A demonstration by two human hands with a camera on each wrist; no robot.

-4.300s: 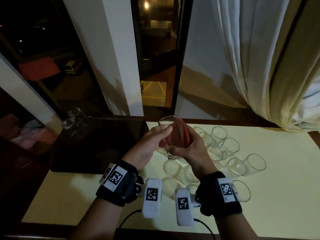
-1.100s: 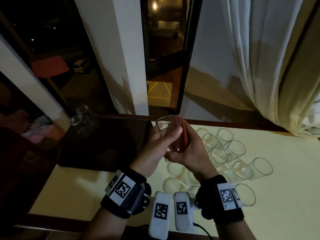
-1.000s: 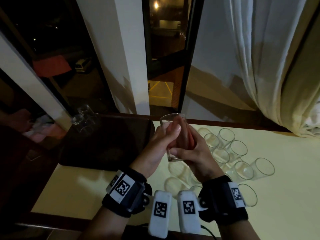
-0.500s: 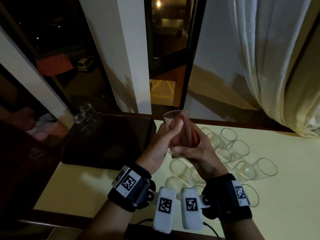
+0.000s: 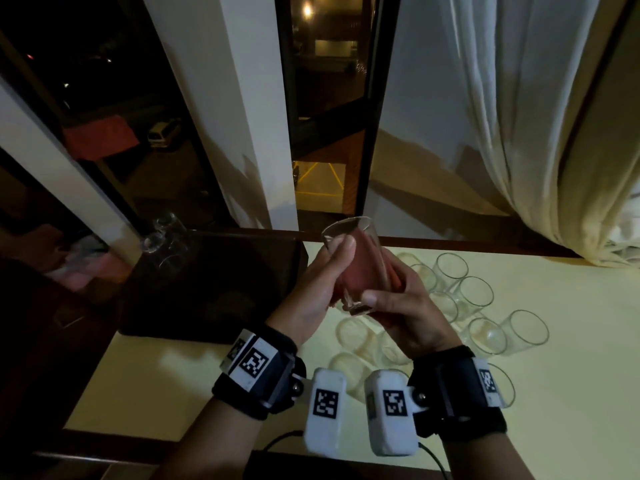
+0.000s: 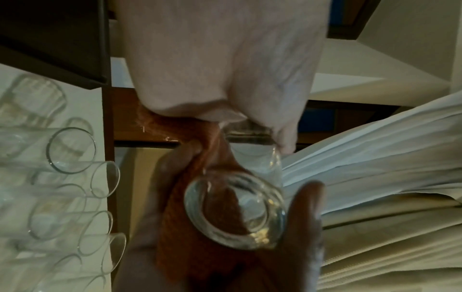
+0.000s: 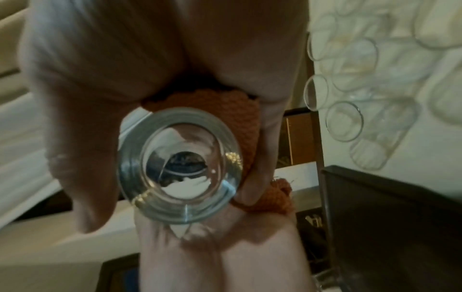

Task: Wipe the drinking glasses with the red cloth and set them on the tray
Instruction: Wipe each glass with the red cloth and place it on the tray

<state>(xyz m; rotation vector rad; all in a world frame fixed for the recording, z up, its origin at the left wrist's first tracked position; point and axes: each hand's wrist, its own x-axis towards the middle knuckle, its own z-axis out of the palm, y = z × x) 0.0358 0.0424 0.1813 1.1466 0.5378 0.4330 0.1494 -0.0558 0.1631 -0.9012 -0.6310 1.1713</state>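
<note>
I hold a clear drinking glass (image 5: 360, 247) above the table, mouth up and tilted away from me. My left hand (image 5: 337, 258) grips it near the rim, thumb on the near side. My right hand (image 5: 384, 292) wraps the red cloth (image 5: 367, 271) round the glass's right side, thumb by the base. The left wrist view shows the thick base (image 6: 235, 211) against the cloth (image 6: 200, 237). In the right wrist view the base (image 7: 180, 166) faces the camera with cloth (image 7: 212, 104) behind it. The dark tray (image 5: 207, 289) lies to the left.
Two or three glasses (image 5: 162, 233) stand at the tray's far left corner. Several more glasses (image 5: 478, 296) lie on their sides on the pale yellow table (image 5: 571, 393), right of and under my hands. A window and a white curtain (image 5: 519, 133) rise behind the table.
The glass has gone from tilted to more upright and risen a little. My right hand has shifted the cloth along its side. Both hands keep their hold.
</note>
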